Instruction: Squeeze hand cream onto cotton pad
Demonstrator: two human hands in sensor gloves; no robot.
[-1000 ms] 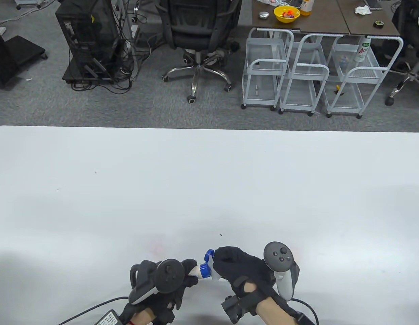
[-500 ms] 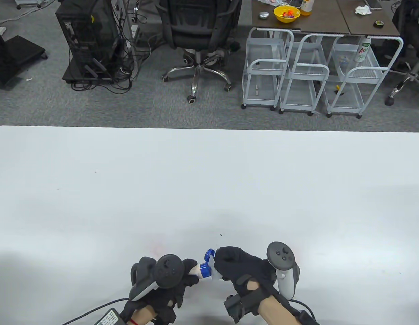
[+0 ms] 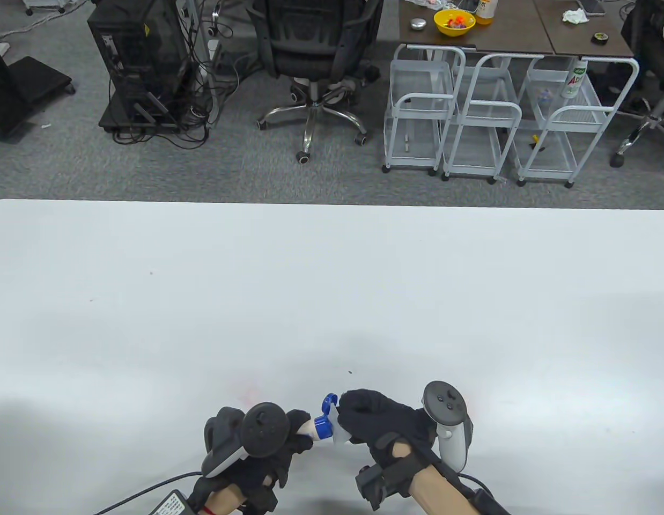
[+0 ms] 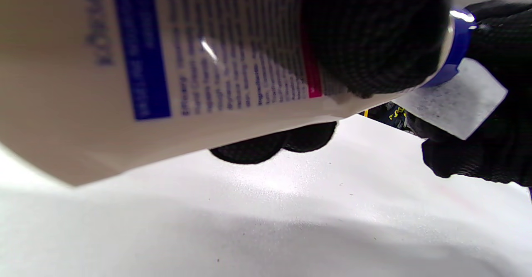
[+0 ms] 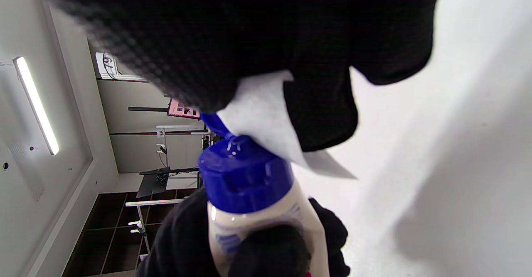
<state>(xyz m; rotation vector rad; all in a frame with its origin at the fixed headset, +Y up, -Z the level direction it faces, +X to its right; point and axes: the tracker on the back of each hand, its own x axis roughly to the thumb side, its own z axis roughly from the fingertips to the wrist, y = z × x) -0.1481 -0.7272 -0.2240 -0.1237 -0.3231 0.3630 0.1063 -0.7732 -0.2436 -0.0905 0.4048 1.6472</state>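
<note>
My left hand (image 3: 289,434) grips a cream-coloured hand cream tube (image 3: 312,427) with a blue flip cap (image 3: 322,426), its lid (image 3: 330,399) open, above the table's near edge. The tube fills the left wrist view (image 4: 166,61) and shows in the right wrist view (image 5: 253,223). My right hand (image 3: 375,416) holds a white square cotton pad (image 3: 340,432) against the cap's nozzle. The pad shows in the left wrist view (image 4: 457,102) and the right wrist view (image 5: 266,119), pinched between gloved fingers (image 5: 320,102). Any cream on the pad is hidden.
The white table (image 3: 332,289) stretches away from the hands. Beyond its far edge stand an office chair (image 3: 316,59), wire carts (image 3: 471,118) and a computer tower (image 3: 139,64) on grey carpet.
Both hands have stayed nearly in place; the left hand shifted slightly left and tilted. The pad stays against the cap.
</note>
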